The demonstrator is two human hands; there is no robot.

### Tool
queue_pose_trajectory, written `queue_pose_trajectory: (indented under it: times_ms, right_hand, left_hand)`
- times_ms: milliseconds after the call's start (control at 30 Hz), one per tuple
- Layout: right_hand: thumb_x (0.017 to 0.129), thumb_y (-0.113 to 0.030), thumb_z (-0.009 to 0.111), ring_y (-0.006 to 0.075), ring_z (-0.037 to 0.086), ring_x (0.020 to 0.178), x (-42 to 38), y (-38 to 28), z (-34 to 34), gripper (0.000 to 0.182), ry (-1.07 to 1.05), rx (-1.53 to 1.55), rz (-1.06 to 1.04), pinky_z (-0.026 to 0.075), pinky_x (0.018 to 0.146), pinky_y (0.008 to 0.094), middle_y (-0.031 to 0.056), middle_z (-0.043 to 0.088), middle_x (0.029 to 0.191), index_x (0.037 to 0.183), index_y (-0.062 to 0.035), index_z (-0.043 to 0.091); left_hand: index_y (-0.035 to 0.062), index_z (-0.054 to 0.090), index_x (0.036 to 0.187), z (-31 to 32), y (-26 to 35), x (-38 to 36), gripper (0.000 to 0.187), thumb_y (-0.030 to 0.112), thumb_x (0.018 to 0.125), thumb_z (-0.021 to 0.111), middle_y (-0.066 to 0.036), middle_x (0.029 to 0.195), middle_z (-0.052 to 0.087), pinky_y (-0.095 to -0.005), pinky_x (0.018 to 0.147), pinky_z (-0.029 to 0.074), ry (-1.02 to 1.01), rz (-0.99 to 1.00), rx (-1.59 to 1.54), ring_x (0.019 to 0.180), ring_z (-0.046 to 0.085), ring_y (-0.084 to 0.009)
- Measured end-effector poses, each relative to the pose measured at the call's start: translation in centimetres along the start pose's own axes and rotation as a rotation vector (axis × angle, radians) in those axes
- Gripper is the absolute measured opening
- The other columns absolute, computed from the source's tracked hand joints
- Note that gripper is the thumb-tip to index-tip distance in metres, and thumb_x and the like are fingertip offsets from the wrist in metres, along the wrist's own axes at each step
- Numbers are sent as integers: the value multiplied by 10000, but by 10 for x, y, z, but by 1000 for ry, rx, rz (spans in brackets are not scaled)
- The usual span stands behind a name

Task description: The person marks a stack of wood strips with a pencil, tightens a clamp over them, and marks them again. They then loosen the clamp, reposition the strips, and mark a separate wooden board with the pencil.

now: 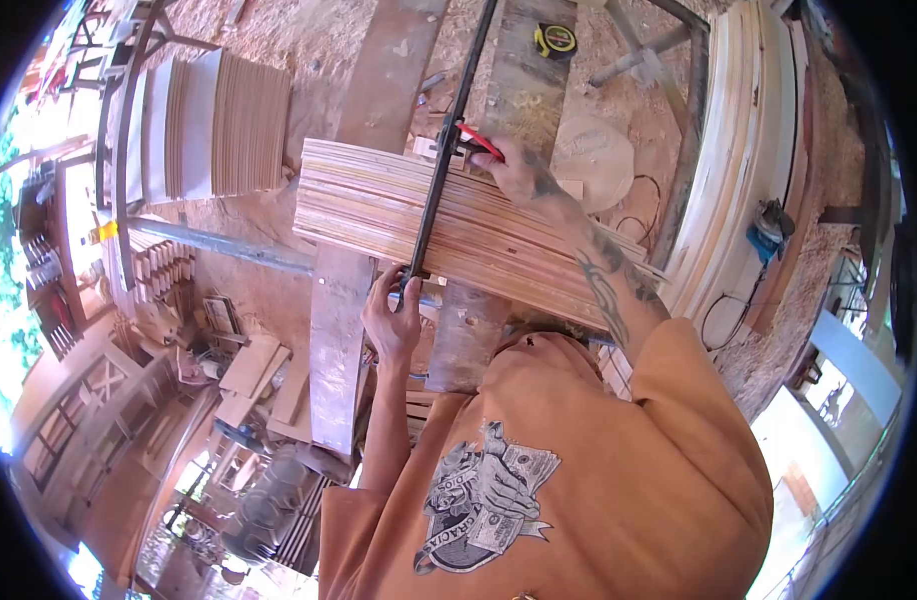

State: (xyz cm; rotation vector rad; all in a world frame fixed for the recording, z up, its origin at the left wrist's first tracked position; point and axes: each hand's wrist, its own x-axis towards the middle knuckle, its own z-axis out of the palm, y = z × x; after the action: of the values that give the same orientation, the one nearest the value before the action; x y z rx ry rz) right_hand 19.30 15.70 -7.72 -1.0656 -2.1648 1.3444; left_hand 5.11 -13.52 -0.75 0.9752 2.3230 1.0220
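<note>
A long black bar clamp lies across a bundle of thin wooden strips stacked side by side on two planks. My left hand pinches the clamp's near end, at the bundle's near edge. On the far edge, my right hand is closed at the clamp's sliding head, where a red handle sticks out beyond the fingers. The fingers of the right hand are partly hidden by the hand itself. Past the bundle, the bar runs on away from me.
A yellow and black tape measure rests on the right plank. At left stands a stack of thin boards; long curved boards lie at right with a blue power tool and its cord. Sawdust covers the ground.
</note>
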Motion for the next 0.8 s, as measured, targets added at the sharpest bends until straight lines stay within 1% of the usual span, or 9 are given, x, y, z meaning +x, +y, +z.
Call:
queue_pose_trajectory:
  times_ms: [67,167,267,367,467,567,667,733,800]
  right_hand:
    - [1021,-272,721,456,727,1025,0,-2,5,295,22,-20,-29,560,851,513,251,748,1056,1203,-39,722]
    - [1028,-249,708,451,711,1024,7,-9,-10,329,-86,-13,-28,546,880,486,272,731,1066,1243,-1,707]
    - [1017,-228,711,463,702,1015,10,-15,-19,300,-144,-56,-83,548,857,497,262,730,1055,1213,-1,709]
    - [1005,-195,718,457,708,1017,16,7,-7,259,-73,-49,-245,554,846,493,245,736,1039,1176,-1,709]
    - [991,-173,730,452,711,1019,18,-5,-18,240,-181,-213,-229,560,851,483,232,745,1038,1165,-8,723]
    - [982,-153,732,428,727,982,16,-10,-20,226,-231,-95,-114,568,853,467,215,760,1011,1164,-21,750]
    - [977,-147,733,394,746,950,22,8,-20,217,-267,88,-145,572,848,446,206,778,998,1153,-23,763]
    - [979,-143,731,366,756,937,26,7,-21,218,-263,31,-243,573,845,436,201,783,983,1153,-16,762]
    - [985,-142,727,347,763,932,32,5,-26,219,-305,0,-257,574,843,427,199,786,982,1153,-6,758]
  left_hand:
    - [15,759,1234,1,2,-2,331,244,997,787,-179,1030,783,-399,836,591,-6,-41,-7,920,770,-317]
    - [9,763,1227,3,1,-2,326,243,1001,784,-180,1032,786,-394,833,593,-1,-41,-1,908,773,-304]
    - [-3,764,1219,4,1,-3,328,244,1004,781,-184,1026,787,-396,833,596,5,-45,-1,898,774,-303]
    - [-10,765,1233,6,-3,-3,329,227,1006,777,-184,1022,789,-384,809,601,12,-41,8,890,775,-288]
    - [-13,766,1265,9,-5,-5,334,205,1012,772,-179,1026,793,-355,772,607,8,-84,-21,882,776,-255]
    - [-17,767,1288,6,-6,-5,339,189,1019,766,-173,1035,797,-326,745,610,-1,-71,5,874,775,-224]
    - [-20,770,1286,8,-2,-5,335,185,1022,761,-171,1041,800,-324,742,611,-13,-95,-3,864,771,-218]
    - [-18,772,1283,5,0,-6,328,179,1021,757,-171,1042,801,-330,744,610,-12,-125,-15,859,770,-220]
    - [-11,774,1284,8,0,-4,320,167,1019,753,-172,1042,802,-334,744,608,-10,-131,-23,857,769,-223]
